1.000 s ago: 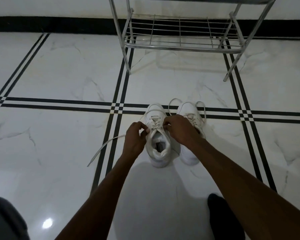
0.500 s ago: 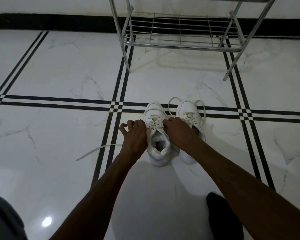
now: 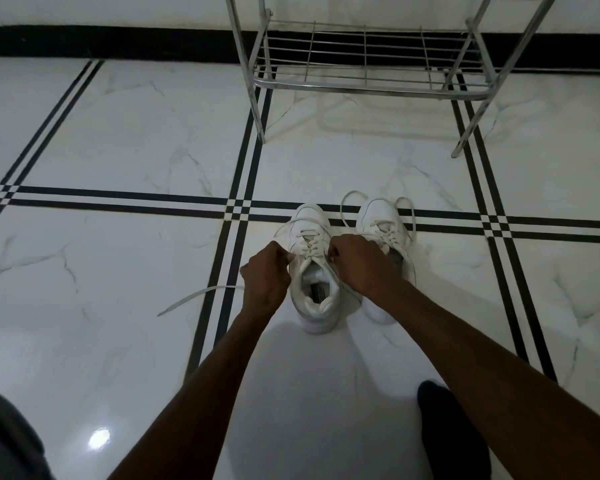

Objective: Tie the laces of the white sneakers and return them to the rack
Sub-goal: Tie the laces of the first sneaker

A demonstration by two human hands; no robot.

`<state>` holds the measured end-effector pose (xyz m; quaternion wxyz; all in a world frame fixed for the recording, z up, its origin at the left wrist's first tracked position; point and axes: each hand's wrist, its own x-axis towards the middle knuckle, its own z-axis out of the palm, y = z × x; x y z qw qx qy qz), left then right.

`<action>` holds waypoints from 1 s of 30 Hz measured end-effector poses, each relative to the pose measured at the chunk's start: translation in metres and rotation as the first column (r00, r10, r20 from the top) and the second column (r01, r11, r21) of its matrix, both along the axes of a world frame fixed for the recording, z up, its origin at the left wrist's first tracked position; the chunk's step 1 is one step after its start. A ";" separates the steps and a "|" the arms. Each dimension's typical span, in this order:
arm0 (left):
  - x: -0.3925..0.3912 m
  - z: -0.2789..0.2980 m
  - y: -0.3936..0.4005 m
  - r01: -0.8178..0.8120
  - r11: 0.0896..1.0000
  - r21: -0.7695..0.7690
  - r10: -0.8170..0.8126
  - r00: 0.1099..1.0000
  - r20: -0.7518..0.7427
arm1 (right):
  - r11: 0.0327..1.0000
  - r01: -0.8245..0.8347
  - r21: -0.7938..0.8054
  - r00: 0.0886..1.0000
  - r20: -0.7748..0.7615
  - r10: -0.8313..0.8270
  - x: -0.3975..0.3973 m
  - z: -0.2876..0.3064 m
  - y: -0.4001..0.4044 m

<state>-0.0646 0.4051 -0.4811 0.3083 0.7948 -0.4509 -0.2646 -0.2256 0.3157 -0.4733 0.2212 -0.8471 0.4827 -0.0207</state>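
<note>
Two white sneakers stand side by side on the tiled floor, toes pointing away from me. My left hand [image 3: 264, 276] is closed on a lace at the left side of the left sneaker [image 3: 313, 292]. A loose lace end [image 3: 194, 297] trails from that hand across the floor to the left. My right hand [image 3: 359, 263] pinches the other lace at the left sneaker's right side and partly covers the right sneaker [image 3: 381, 220]. The right sneaker's laces lie in loose loops around its toe. The metal shoe rack [image 3: 368, 86] stands beyond, its lowest shelf bare.
The floor is glossy white marble tile with black stripe lines. A black skirting runs along the wall behind the rack. A dark foot [image 3: 447, 431] shows at the lower right and grey cloth [image 3: 4, 441] at the lower left corner.
My left hand's fingers, spread half a second ago, have closed on the lace again. The trailing lace end has shifted slightly on the floor. Both sneakers stay in place.
</note>
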 end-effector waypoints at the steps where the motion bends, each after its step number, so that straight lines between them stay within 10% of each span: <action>1: -0.002 0.002 0.001 0.022 1.000 -0.008 -0.023 0.999 -0.039 | 0.999 -0.030 -0.033 0.999 -0.024 0.029 -0.001 0.000 0.003; 30: -0.008 -0.014 0.005 -0.062 0.991 -0.120 0.049 0.993 -0.107 | 0.987 -0.054 -0.150 0.998 -0.021 0.051 0.000 -0.007 0.026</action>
